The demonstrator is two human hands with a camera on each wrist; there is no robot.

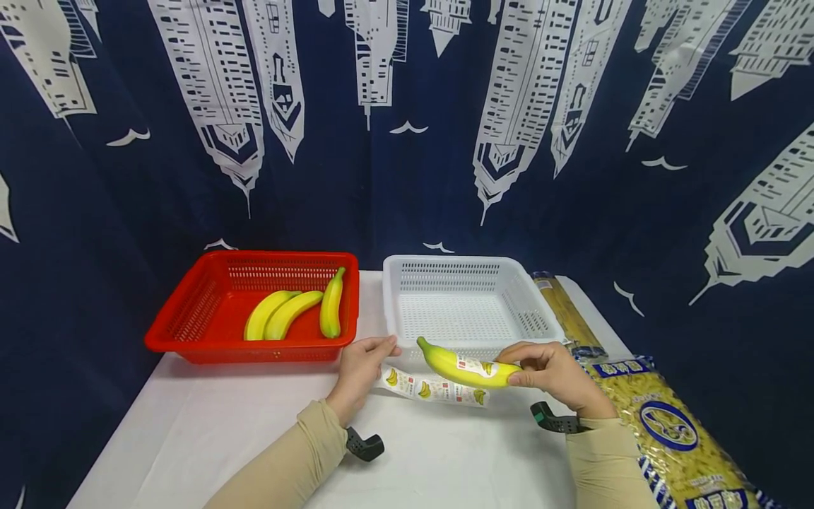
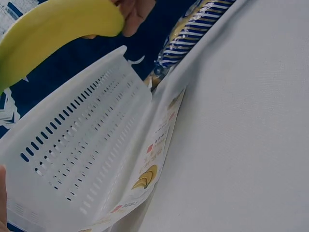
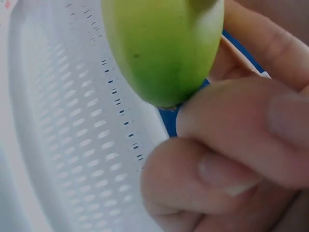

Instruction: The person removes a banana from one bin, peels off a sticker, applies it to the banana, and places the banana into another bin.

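The right hand [image 1: 552,372] pinches a banana [image 1: 469,379] near-level; unclear whether the left hand [image 1: 360,371] grips.

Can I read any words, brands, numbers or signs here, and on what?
None can be read clearly enough to quote.
Sticker on the banana in the right hand: banana picture, red mark; print too small.
Label strip: banana pictures, red marks; print too small or blurred.
Yellow-and-blue bag: blue oval emblem; white characters on blue panels, too blurred.
Long package beside the white basket: markings too small.
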